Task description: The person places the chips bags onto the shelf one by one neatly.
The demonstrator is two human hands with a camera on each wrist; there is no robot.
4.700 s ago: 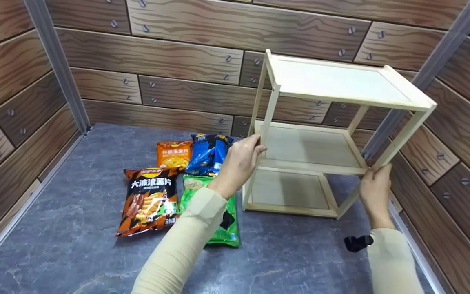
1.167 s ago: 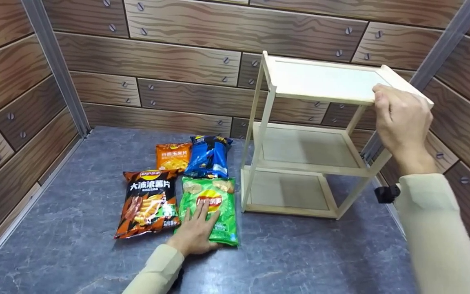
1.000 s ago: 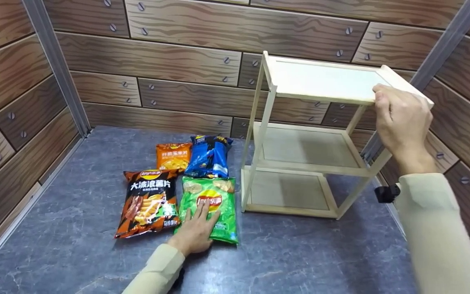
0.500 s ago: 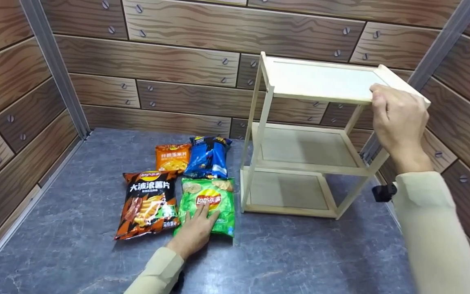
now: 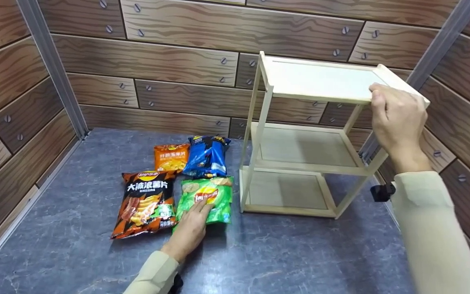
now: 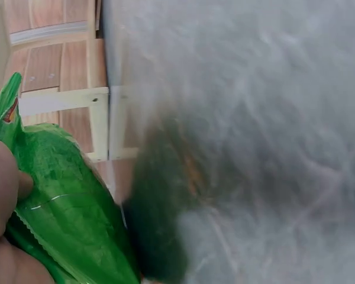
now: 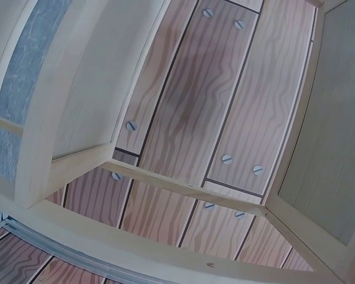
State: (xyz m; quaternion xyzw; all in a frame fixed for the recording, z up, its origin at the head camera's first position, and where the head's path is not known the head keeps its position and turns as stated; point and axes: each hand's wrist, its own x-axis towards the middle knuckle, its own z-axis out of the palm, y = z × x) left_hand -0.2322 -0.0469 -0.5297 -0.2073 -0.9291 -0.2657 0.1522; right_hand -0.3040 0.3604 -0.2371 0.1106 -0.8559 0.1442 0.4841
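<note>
My left hand (image 5: 189, 230) grips the lower end of a green bag of potato chips (image 5: 217, 210), fingers over its front. In the left wrist view the same bag (image 6: 77, 201) is raised off the table and casts a dark shadow below it. Its thumb side is mostly hidden in the head view. At the right, my right hand (image 5: 400, 118) holds the front edge of the top board of a three-tier pale wooden shelf (image 5: 312, 168), near its right corner. The right wrist view looks through the shelf's frame (image 7: 65, 118); hardly any of the hand shows there.
Left of the green bag lies a black and orange chip bag (image 5: 147, 206). Behind are a small orange bag (image 5: 171, 157) and a blue bag (image 5: 207, 157). Wood-patterned walls (image 5: 178, 53) enclose the grey marbled table (image 5: 280, 253) at the back and sides.
Both hands have left the shelf's posts. The left moved to the green bag, flat on it at first, then gripped and raised its near end. The right moved up to the top board and stays.
</note>
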